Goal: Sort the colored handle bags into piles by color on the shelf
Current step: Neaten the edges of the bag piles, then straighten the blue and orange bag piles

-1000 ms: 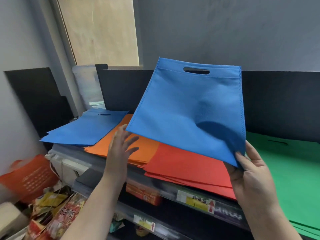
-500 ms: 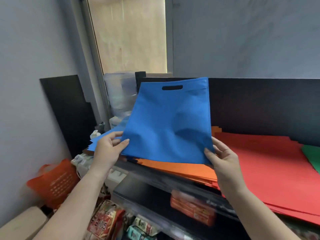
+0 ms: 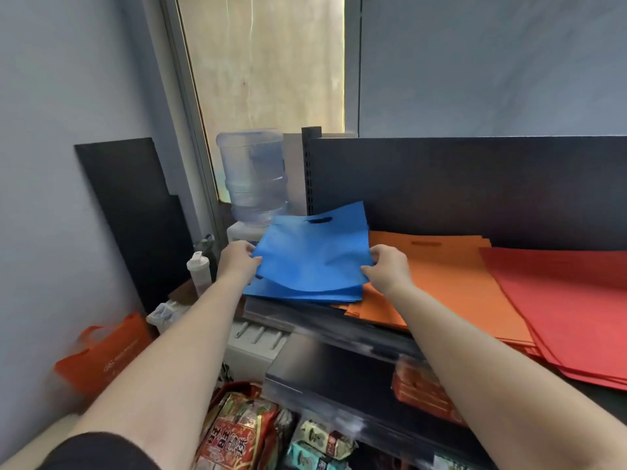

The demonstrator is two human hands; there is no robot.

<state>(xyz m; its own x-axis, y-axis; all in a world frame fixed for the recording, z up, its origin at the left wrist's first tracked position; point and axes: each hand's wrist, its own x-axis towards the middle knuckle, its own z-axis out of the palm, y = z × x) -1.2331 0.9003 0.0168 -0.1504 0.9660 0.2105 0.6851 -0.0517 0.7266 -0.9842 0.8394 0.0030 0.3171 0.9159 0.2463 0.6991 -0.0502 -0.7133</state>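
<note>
Blue bag (image 3: 312, 252) is hanging between left hand (image 3: 237, 262) and right hand (image 3: 385, 269), both pinching its side edges, handle end pointing away, blue pile (image 3: 298, 295) lying directly beneath.

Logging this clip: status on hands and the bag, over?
Left hand and right hand each grip an edge of the blue bag. Bag sagging onto blue pile, orange pile beside. Nothing in the way.

A blue bag (image 3: 312, 256), handle slot away, sags onto the blue pile (image 3: 305, 293) beside orange pile (image 3: 441, 283) and red pile (image 3: 570, 307) on the shelf (image 3: 339, 320).
</note>
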